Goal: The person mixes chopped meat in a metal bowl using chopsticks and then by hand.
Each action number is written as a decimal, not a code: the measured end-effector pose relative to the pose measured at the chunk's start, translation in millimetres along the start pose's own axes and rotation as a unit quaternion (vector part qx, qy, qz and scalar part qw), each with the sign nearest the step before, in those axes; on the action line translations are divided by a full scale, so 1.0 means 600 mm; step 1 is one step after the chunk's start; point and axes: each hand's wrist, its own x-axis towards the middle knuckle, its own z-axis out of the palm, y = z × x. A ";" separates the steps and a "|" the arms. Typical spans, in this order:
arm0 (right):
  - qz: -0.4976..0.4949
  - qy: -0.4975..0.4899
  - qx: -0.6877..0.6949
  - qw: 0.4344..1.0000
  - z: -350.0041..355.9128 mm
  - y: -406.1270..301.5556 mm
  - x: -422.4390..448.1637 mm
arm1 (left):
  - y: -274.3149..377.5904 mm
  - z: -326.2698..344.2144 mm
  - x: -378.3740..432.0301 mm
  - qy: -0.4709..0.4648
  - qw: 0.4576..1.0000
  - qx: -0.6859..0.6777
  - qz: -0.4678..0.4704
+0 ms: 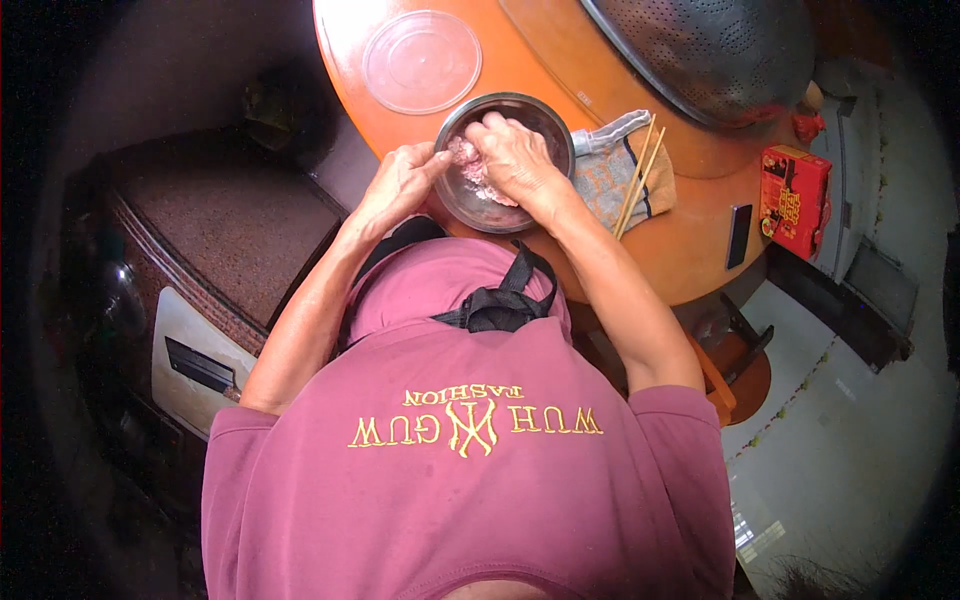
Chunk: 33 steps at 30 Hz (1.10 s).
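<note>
A stainless steel bowl [501, 223] rests on the orange tabletop right in front of me. Pale pink raw minced meat [471, 166] lies inside, with white powdery patches on its near part. My left hand [409, 176] grips the bowl's left rim, thumb at the edge. Inside the bowl is my right hand [514, 154], its curled fingers against the meat. Its fingertips are hidden, so I cannot tell whether they close around any of it.
A clear plastic lid [422, 62] lies beyond the bowl. To the right are a folded grey and orange cloth [652, 180], two wooden chopsticks [637, 184], a phone [739, 236] and a red box [795, 201]. A dark perforated dome cover [705, 52] stands at the back right of the round table [690, 262].
</note>
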 end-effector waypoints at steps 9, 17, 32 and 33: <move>0.103 0.040 0.074 0.991 -0.044 0.013 -0.033 | 0.015 -0.001 -0.005 -0.015 0.999 -0.043 -0.011; -0.064 -0.009 0.188 0.980 -0.001 -0.015 -0.031 | -0.002 0.001 -0.001 -0.030 0.995 -0.087 -0.021; 0.004 0.023 0.007 1.000 -0.025 0.024 -0.024 | -0.011 -0.007 0.002 -0.026 0.999 -0.026 -0.014; 0.004 0.023 0.007 1.000 -0.029 0.028 -0.034 | -0.010 -0.007 0.000 -0.029 0.998 -0.039 -0.027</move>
